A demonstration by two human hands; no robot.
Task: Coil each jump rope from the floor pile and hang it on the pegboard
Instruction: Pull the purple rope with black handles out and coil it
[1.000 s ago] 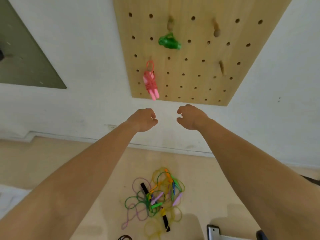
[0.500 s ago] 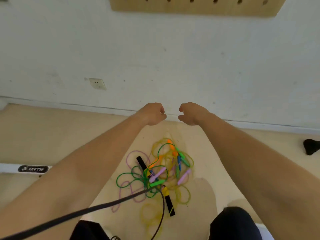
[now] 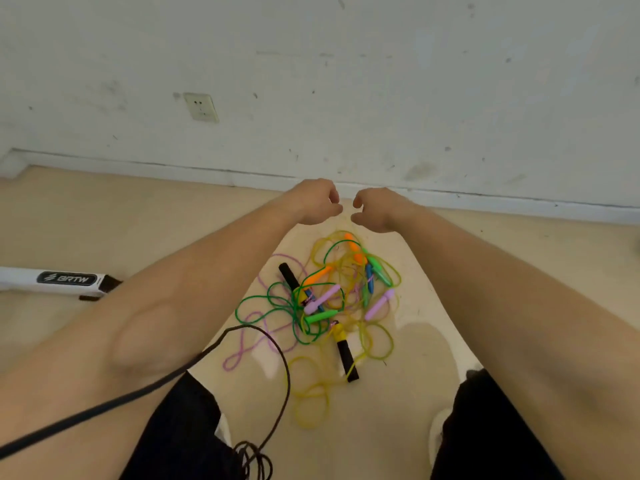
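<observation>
Since earlier: pegboard gone from view; gaze dropped to the floor; both arms lowered toward the tangle
Left hand (image 3: 313, 202): loosely curled, fingers drawn in, clamped on nothing; hovers above the far edge of the pile
Right hand (image 3: 375, 209): likewise half-curled and empty; just beside the left, not touching it
Jump rope pile (image 3: 325, 299): on the floor near the wall, between the legs; green, yellow, purple cords interlaced; orange, green, blue, lilac and black handles on top
Black cable (image 3: 221, 344): loops across the near floor, apart from the ropes
Step, as I judge it: picking the next rope; take one handle, such as the orange handle (image 3: 355, 249), and lift slowly so its cord slides free; find its mate before coiling; yanking would likely tighten the knot
</observation>
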